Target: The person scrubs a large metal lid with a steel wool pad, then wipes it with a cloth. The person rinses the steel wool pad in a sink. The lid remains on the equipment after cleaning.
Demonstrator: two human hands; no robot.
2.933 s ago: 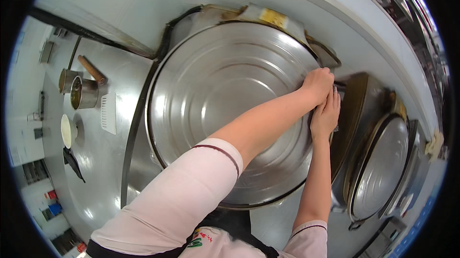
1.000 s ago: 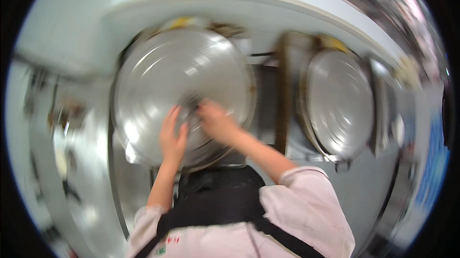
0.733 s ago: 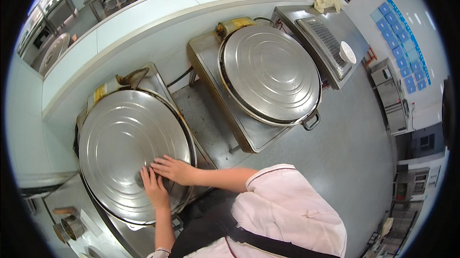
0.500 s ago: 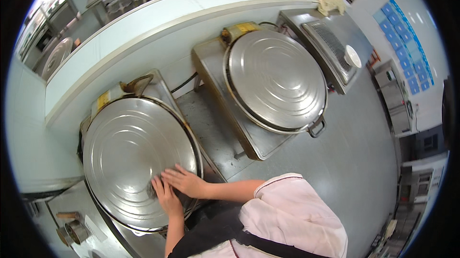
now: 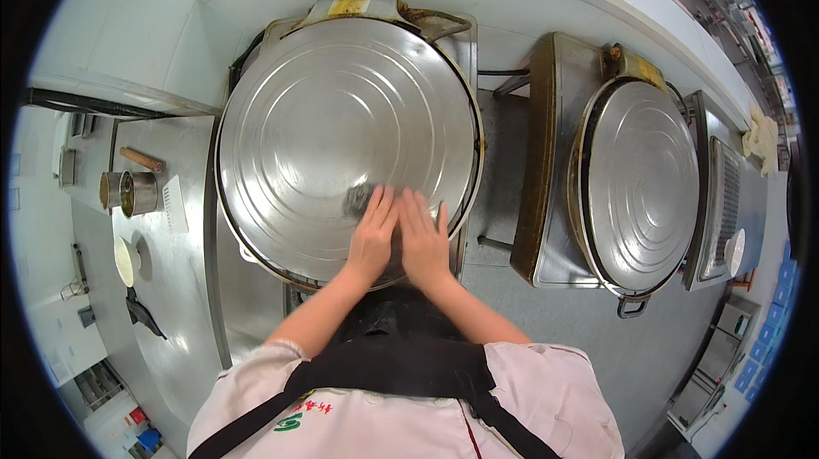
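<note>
Nearest, below the wrists, are a pale pink shirt (image 5: 392,427) and a black apron (image 5: 392,369). Ahead of them both hands reach over a big lid (image 5: 324,135), side by side, palms down. The left hand (image 5: 370,246) has its fingers close together and nearly straight, laid against a grey scourer (image 5: 357,200); whether they grip it, I cannot tell. The scourer rests on the lid, poking out left of those fingertips. The right hand (image 5: 424,250) is spread flat, fingers stretched and slightly parted, thumb out, with no hold on anything that shows; whether it touches the scourer is unclear.

Left of the fingers, past the lid's edge, runs a steel counter (image 5: 175,288). On it are a white scraper (image 5: 174,205), two pots (image 5: 138,194), a wooden roller (image 5: 142,159) and a cream bowl (image 5: 127,261). Beyond the fingertips, behind the lid, sits a metal box (image 5: 350,7) against the wall (image 5: 512,11). Well to the right of the fingers is a second lid (image 5: 644,186), and farther right a white bowl (image 5: 734,252) and a pale cloth (image 5: 760,142).
</note>
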